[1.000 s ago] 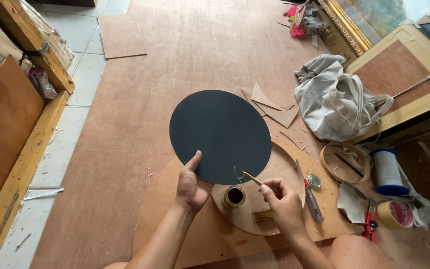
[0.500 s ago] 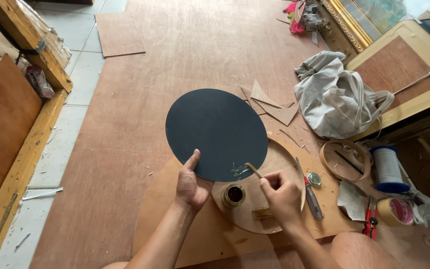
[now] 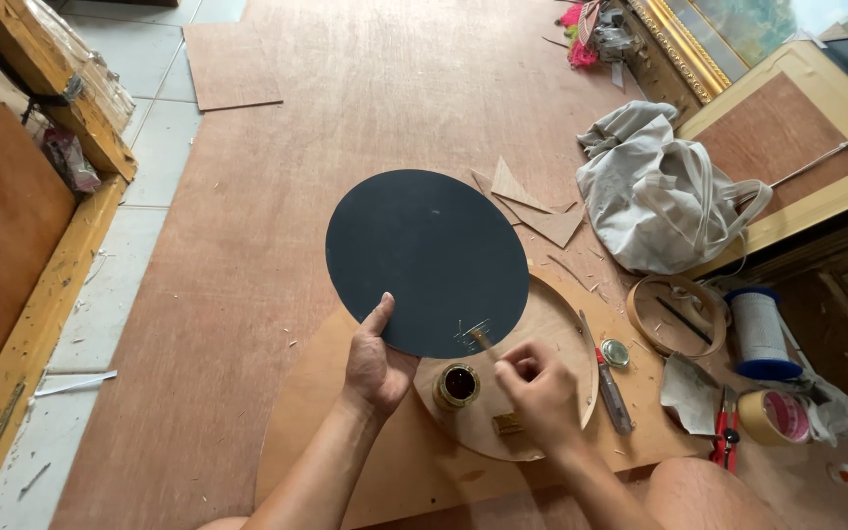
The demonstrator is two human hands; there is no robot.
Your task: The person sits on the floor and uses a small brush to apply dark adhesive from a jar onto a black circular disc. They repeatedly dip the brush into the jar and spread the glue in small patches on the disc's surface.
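head | left hand (image 3: pixel 373 368) holds dark disc (image 3: pixel 427 260); right hand (image 3: pixel 538 391) holds brush (image 3: pixel 481 339)

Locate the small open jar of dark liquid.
In the head view, the jar stands on the round wooden board, between the left hand and right hand.

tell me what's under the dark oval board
Under the dark oval board lie the plywood floor sheet and, at its lower right, a round wooden disc that it overlaps. The left hand grips its near edge. Whatever else it covers is hidden.
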